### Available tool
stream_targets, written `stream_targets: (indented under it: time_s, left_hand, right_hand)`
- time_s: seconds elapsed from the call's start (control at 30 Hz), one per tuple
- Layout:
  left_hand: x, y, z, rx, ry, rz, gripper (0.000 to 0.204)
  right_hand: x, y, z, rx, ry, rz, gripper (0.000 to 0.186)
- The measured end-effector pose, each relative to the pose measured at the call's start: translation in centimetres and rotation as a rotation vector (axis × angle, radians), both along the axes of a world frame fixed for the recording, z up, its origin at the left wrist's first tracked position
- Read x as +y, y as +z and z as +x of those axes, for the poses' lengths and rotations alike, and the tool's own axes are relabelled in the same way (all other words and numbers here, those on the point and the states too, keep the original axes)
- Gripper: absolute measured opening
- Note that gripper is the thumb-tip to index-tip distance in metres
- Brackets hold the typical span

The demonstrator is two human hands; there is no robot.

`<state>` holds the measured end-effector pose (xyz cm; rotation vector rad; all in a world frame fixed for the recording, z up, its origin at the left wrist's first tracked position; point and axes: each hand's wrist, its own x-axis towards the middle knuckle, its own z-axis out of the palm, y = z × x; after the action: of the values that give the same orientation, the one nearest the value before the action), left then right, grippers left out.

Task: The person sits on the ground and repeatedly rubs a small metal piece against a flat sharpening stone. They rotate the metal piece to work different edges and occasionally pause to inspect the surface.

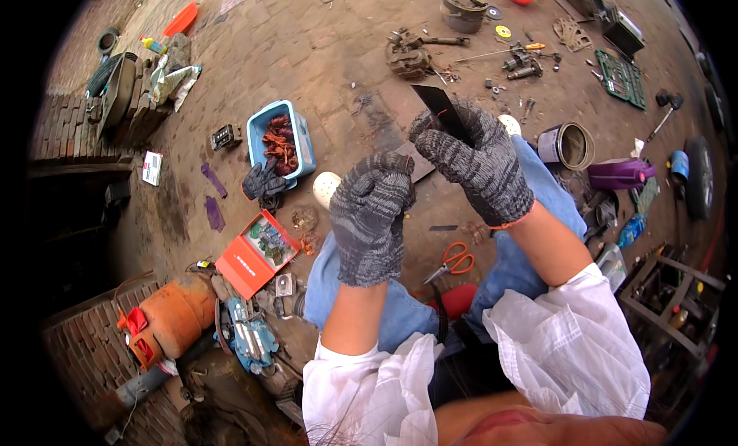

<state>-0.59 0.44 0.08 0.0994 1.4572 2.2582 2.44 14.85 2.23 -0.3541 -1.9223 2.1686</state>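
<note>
My right hand point(483, 163), in a grey knitted glove, is closed on a flat black strip point(432, 100) with a small red mark, which sticks up to the upper left. My left hand point(371, 215), gloved alike, is raised beside it with its fingers curled; whatever it may hold is hidden. Behind and below both hands a flat grey piece point(419, 168) lies on the ground between my shoes. Orange-handled scissors point(453, 263) and a short dark strip point(443, 228) lie between my legs.
To the left are a blue tub point(300, 131) of copper-coloured coils, an open red box point(254, 263) of small parts and an orange gas cylinder point(177, 314). Metal parts point(411, 54) lie ahead. A tin bucket point(570, 145), purple jug point(615, 175) and metal frame point(665, 300) stand at the right.
</note>
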Motion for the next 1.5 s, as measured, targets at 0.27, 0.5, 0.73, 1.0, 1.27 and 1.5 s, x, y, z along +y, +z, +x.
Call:
stream_targets:
  time_s: [0.27, 0.5, 0.73, 1.0, 1.27, 1.5]
  left_hand:
    - [0.9, 0.7, 0.5, 0.322, 0.122, -0.327, 0.011]
    - [1.2, 1.1, 0.5, 0.305, 0.099, -0.268, 0.012]
    - [1.2, 1.2, 0.6, 0.336, 0.143, -0.266, 0.01]
    - [1.1, 0.7, 0.2, 0.213, -0.028, -0.264, 0.007]
    - [0.7, -1.3, 0.1, -0.004, -0.108, -0.082, 0.02]
    - [0.5, -1.1, -0.1, 0.787, -0.164, -0.624, 0.036]
  right_hand:
    - [-0.2, -0.8, 0.2, -0.098, -0.023, -0.277, 0.02]
    - [-0.4, -1.1, 0.3, 0.017, -0.112, -0.094, 0.017]
    - [-0.6, -0.3, 0.2, 0.037, -0.023, 0.065, 0.016]
    - [0.6, -2.1, 0.0, 0.078, -0.131, -0.068, 0.02]
    - [1.0, -0.8, -0.9, 0.001, -0.2, -0.403, 0.02]
    - [0.8, -0.7, -0.6, 0.067, -0.2, -0.429, 0.02]
